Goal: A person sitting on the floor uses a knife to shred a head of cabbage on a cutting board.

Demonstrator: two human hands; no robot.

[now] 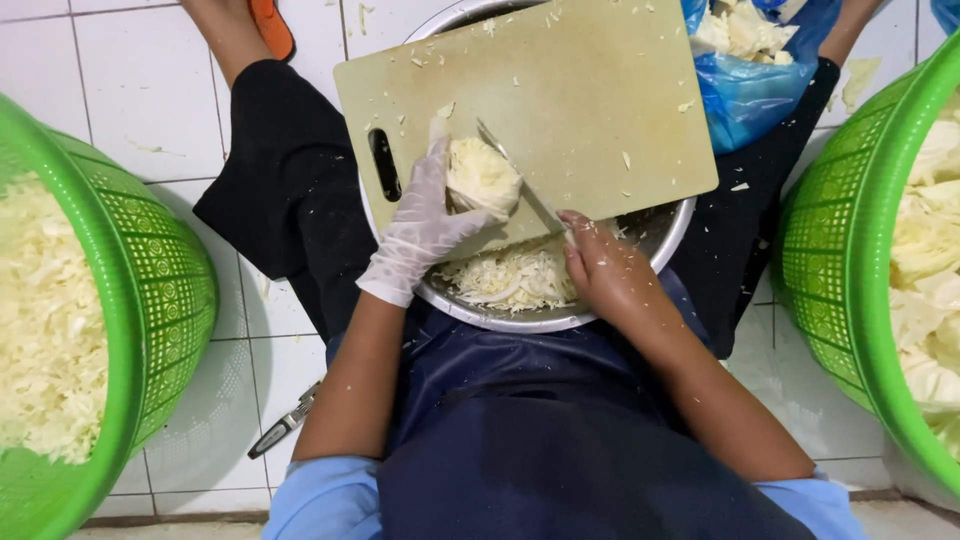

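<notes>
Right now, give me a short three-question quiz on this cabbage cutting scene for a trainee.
1. True or false: the left hand wears a glove.
2. What does the right hand hold against the cabbage?
A. a knife
B. a spoon
C. a peeler
3. Fill in: the board lies across a metal ____ that catches the shreds.

Key: 1 true; 2 A; 3 bowl. Both green baskets, left and right, hold cabbage too.
</notes>
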